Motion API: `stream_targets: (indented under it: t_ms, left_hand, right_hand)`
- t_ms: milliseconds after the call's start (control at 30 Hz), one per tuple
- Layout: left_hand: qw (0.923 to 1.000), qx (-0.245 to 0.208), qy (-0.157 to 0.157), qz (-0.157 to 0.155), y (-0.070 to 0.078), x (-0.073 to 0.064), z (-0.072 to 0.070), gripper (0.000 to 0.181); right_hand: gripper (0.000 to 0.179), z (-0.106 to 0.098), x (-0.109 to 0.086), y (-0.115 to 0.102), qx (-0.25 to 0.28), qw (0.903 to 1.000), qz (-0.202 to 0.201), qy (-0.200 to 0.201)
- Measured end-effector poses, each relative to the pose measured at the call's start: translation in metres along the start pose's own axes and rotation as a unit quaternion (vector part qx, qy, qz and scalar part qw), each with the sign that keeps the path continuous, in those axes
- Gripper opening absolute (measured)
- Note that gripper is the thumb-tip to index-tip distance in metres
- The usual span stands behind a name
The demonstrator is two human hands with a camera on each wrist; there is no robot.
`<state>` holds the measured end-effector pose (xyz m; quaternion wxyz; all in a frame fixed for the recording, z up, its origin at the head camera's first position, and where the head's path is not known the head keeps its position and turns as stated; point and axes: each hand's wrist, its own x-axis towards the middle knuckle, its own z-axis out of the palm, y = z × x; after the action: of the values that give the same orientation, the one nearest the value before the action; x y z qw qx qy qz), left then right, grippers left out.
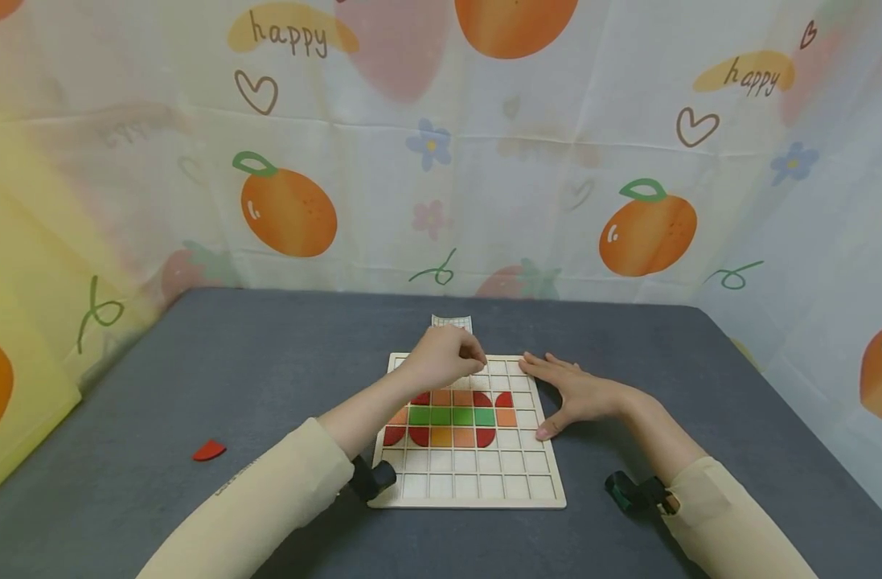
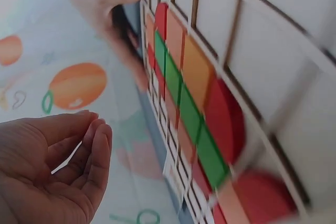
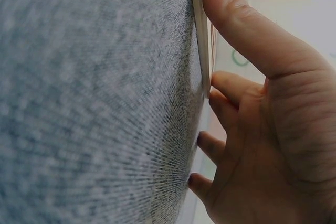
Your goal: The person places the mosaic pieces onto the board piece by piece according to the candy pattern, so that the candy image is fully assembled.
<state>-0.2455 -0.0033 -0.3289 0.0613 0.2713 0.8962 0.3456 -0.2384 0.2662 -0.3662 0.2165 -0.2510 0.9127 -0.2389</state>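
Above the far part of a pale wooden grid board [image 1: 477,486], my left hand [image 1: 444,354] hovers with its thumb and fingertips brought together; in the left wrist view nothing shows between the tips. Green square tiles [image 1: 441,416] form a row across the board. Orange tiles [image 1: 463,437] and red rounded tiles [image 1: 486,437] flank that row on both sides. With thumb and fingers spread, my right hand [image 1: 574,394] rests at the board's right edge. The right wrist view shows its thumb [image 3: 236,14] against the board's rim.
One loose red fan-shaped tile [image 1: 209,450] lies on the dark table [image 1: 122,482], left of the board. Behind the board is a small card with a grid [image 1: 451,322], partly covered by the left hand. A fruit-print curtain [image 1: 383,193] hangs beyond the table.
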Motion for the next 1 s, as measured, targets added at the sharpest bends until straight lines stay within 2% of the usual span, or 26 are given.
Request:
stream_targets:
  t_ms: [267, 433, 567, 833, 1000]
  left_hand:
    - [0.9992, 0.007, 0.008, -0.037, -0.033, -0.044, -0.043, 0.015]
    - [0.9985, 0.037, 0.007, -0.039, -0.059, -0.074, -0.072, 0.017]
    - [0.9979, 0.045, -0.012, -0.045, -0.077, -0.100, -0.096, 0.020]
    - [0.9938, 0.030, -0.054, -0.092, -0.124, -0.151, -0.134, 0.035]
    - [0.9902, -0.007, -0.096, -0.101, -0.156, -0.174, -0.151, 0.043]
  right_hand:
    - [0.118, 0.000, 0.001, 0.001, -0.003, 1.0000, -0.001, -0.002]
    - [0.118, 0.001, 0.001, 0.001, 0.002, 1.0000, 0.000, -0.001]
    - [0.119, 0.001, 0.000, 0.001, 0.004, 1.0000, -0.002, -0.001]
    - [0.119, 0.001, 0.001, 0.002, -0.001, 1.0000, 0.000, -0.003]
    - [0.119, 0.001, 0.002, 0.003, -0.001, 1.0000, 0.000, -0.003]
